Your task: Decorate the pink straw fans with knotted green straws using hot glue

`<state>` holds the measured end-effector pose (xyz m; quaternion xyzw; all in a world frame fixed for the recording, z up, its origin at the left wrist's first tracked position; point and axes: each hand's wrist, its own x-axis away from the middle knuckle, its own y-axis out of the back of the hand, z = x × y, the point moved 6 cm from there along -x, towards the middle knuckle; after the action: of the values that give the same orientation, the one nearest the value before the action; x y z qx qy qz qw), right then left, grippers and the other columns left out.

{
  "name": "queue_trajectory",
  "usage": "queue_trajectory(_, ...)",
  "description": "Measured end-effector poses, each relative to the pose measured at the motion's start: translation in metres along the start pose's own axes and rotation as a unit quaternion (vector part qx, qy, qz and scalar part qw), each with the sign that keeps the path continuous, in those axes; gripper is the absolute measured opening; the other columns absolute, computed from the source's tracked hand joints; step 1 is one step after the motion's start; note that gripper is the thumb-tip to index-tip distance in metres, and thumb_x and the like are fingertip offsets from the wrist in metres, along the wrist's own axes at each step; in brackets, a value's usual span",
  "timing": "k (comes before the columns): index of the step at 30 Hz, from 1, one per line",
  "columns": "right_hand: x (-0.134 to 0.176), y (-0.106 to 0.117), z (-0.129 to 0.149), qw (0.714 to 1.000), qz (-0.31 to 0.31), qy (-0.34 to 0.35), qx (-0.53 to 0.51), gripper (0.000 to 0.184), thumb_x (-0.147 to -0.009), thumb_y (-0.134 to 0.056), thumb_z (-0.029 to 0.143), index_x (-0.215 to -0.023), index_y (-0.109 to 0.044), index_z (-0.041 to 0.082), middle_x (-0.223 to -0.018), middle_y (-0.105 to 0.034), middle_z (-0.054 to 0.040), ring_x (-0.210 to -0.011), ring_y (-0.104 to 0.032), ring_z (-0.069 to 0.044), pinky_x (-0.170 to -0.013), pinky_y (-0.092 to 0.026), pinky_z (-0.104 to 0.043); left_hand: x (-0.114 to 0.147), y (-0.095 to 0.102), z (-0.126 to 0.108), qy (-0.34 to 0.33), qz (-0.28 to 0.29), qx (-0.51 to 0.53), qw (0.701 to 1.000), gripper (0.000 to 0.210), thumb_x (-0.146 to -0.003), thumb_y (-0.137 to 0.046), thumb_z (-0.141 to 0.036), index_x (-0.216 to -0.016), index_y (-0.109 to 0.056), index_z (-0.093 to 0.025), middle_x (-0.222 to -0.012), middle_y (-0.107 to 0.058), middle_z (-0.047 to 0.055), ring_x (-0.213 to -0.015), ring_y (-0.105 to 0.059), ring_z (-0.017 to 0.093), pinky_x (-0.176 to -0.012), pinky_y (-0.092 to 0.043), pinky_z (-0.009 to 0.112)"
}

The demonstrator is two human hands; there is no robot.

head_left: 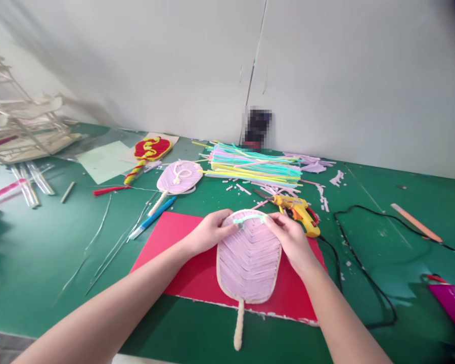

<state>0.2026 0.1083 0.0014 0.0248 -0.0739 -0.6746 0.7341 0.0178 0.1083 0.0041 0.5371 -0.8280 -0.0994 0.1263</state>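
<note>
A lilac fan [250,258] with a cream rim and a twisted cream handle lies on a red board [189,283], its handle reaching past the board's near edge. Across the fan's top runs a short mint-green pipe cleaner [250,218], with a small curl at its left end. My left hand [214,230] pinches that left end between thumb and fingers, over the fan's upper left rim. At the upper right rim, my right hand [290,237] has its thumb and forefinger closed on the other end. Both hands rest against the fan's edges.
Behind lies a bundle of pastel pipe cleaners [254,164]. A yellow glue gun [301,211] with a black cord [358,260] sits right of the board. Another lilac fan [180,177], a red fan [151,149] and a blue pen [153,218] are at the left.
</note>
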Motion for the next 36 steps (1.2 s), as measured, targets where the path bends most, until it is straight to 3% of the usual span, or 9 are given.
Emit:
queue_trajectory(8,-0.0001,-0.0014,0.0030,1.000,0.007,-0.001,0.009,0.028,-0.072,-0.062,0.046,-0.075,-0.061,0.019,-0.072,-0.060,-0.0002,-0.070,-0.054,-0.015,-0.064,-0.041,-0.025,0.0010,-0.0004,-0.0005,-0.005,0.003,-0.005,1.000,0.033,-0.079,-0.051,-0.046,-0.082,-0.052,-0.013,-0.070,-0.042,-0.003,-0.064,-0.039,0.010,-0.054,-0.032,0.019)
queue_trajectory(17,0.0015,-0.0042,0.0038,1.000,0.013,-0.014,0.011,0.027,-0.071,-0.062,0.046,-0.076,-0.061,0.019,-0.071,-0.060,-0.0002,-0.070,-0.055,-0.016,-0.064,-0.042,-0.025,0.0016,0.0023,-0.0030,-0.008,-0.024,-0.016,1.000,0.031,-0.080,-0.050,-0.043,-0.068,-0.040,-0.016,-0.064,-0.033,-0.005,-0.059,-0.033,0.008,-0.050,-0.027,0.018)
queue_trajectory(24,0.0010,-0.0037,0.0007,1.000,0.007,-0.019,0.014,0.027,-0.070,-0.063,0.046,-0.075,-0.061,0.019,-0.071,-0.061,-0.0003,-0.070,-0.055,-0.016,-0.064,-0.042,-0.026,0.0006,0.0025,0.0000,0.005,-0.028,-0.031,0.999,0.030,-0.079,-0.051,-0.043,-0.070,-0.043,-0.016,-0.065,-0.036,-0.004,-0.060,-0.035,0.009,-0.051,-0.028,0.018)
queue_trajectory(32,0.0009,-0.0043,0.0010,0.999,0.012,-0.013,0.027,0.029,-0.072,-0.062,0.047,-0.076,-0.061,0.019,-0.072,-0.061,-0.0009,-0.071,-0.056,-0.016,-0.065,-0.043,-0.026,0.0021,0.0024,-0.0027,0.012,-0.036,0.052,0.998,0.040,-0.085,-0.037,-0.052,-0.073,-0.048,-0.015,-0.069,-0.042,-0.002,-0.068,-0.041,0.011,-0.060,-0.035,0.021)
queue_trajectory(36,0.0008,-0.0040,0.0015,0.999,0.011,-0.008,0.032,0.028,-0.072,-0.062,0.047,-0.076,-0.062,0.020,-0.072,-0.061,-0.0008,-0.071,-0.056,-0.017,-0.065,-0.044,-0.027,0.0012,0.0009,-0.0027,0.010,-0.014,0.015,1.000,0.037,-0.079,-0.049,-0.051,-0.076,-0.049,-0.014,-0.068,-0.042,-0.003,-0.064,-0.040,0.010,-0.054,-0.032,0.019)
